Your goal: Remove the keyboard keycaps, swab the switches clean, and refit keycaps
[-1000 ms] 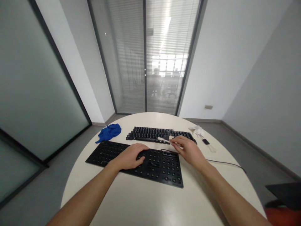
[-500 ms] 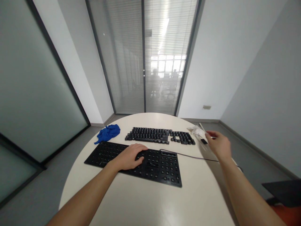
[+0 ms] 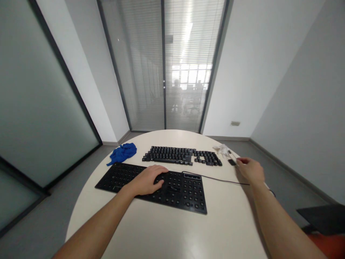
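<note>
My left hand [image 3: 148,180] lies on a black keyboard base [image 3: 190,194] whose keycaps are off, its fingers flat and thumb spread. On the table's right side, my right hand [image 3: 251,169] pinches a thin pale stick with a dark tip [image 3: 233,155]; its exact kind is too small to make out. Close to those fingers are a small black object [image 3: 232,162] and a crumpled white tissue or cloth [image 3: 222,149]. Loose black keycaps [image 3: 172,154] sit beyond the base, laid out in keyboard order.
A crumpled blue cloth [image 3: 123,153] lies at the left on the round, pale table [image 3: 167,233]. The keyboard's black cable [image 3: 226,180] runs right, passing under my right forearm. A dark chair part [image 3: 323,217] stands at the lower right, with glass partitions behind the table.
My right hand has lowered a little, and the stick's tip has dropped from a raised position to near the white tissue. My left hand stays on the keyboard base.
</note>
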The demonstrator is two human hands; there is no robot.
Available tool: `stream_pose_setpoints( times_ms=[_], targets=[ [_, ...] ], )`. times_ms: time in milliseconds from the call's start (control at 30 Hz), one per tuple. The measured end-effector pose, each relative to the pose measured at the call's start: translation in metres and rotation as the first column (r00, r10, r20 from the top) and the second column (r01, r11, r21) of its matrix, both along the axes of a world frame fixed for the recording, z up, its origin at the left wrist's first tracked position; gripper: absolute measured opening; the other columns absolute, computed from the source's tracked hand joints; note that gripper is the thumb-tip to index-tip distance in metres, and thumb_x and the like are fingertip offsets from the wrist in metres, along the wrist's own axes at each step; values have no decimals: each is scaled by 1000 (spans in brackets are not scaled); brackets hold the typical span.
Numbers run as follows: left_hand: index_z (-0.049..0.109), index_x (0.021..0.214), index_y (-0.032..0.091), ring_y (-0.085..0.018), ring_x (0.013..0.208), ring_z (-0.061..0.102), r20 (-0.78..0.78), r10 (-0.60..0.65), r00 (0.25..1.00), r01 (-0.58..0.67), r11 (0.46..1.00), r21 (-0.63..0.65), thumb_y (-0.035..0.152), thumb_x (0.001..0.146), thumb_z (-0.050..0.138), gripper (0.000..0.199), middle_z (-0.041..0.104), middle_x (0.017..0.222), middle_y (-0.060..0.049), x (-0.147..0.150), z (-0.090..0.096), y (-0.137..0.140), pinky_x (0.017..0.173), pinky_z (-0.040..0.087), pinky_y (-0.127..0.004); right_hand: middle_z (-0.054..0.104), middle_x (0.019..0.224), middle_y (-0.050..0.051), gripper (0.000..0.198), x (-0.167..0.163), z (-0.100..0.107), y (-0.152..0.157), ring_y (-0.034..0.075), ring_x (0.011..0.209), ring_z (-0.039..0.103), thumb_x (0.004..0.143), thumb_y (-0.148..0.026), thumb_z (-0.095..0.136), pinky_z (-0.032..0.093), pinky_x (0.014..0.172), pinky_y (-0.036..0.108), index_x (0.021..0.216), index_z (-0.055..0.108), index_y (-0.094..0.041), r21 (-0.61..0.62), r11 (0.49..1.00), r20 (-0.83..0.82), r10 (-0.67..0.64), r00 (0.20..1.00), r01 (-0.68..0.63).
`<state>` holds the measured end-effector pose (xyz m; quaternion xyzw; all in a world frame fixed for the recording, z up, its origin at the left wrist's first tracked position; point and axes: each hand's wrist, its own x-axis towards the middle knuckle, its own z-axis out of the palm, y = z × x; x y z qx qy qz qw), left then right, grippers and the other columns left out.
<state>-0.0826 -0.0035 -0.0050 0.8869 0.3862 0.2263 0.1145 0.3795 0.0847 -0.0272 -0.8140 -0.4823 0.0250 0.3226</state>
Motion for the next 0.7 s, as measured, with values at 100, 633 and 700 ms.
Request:
stream_pose_setpoints(
  times_ms=[100,633,700],
  targets=[
    [57,129,23,-26,120,57,0,3,1000,-3,1000,-2,19,86,59,42,63,129,-9,0,-1,0,108,44,-45,75,91,17,33,1,-4,4,32,77,68,79,-39,62,48,63,38,99,79,-18,-18,1000,18,2,1000,-2],
    [56,129,22,-24,121,56,-17,-5,1000,5,1000,9,19,87,58,42,63,130,-9,0,2,-1,109,43,-42,75,99,17,37,0,-4,6,34,84,69,81,-41,62,51,68,41,106,78,-20,-59,998,24,9,1000,-7],
    [56,130,22,-24,121,56,-23,-7,1000,7,1000,14,19,87,58,42,63,130,-9,0,2,-1,109,43,-42,75,100,17,37,0,-3,6,34,84,69,82,-40,61,52,68,41,107,78,-18,-66,998,22,12,1000,-10]
  ],
)
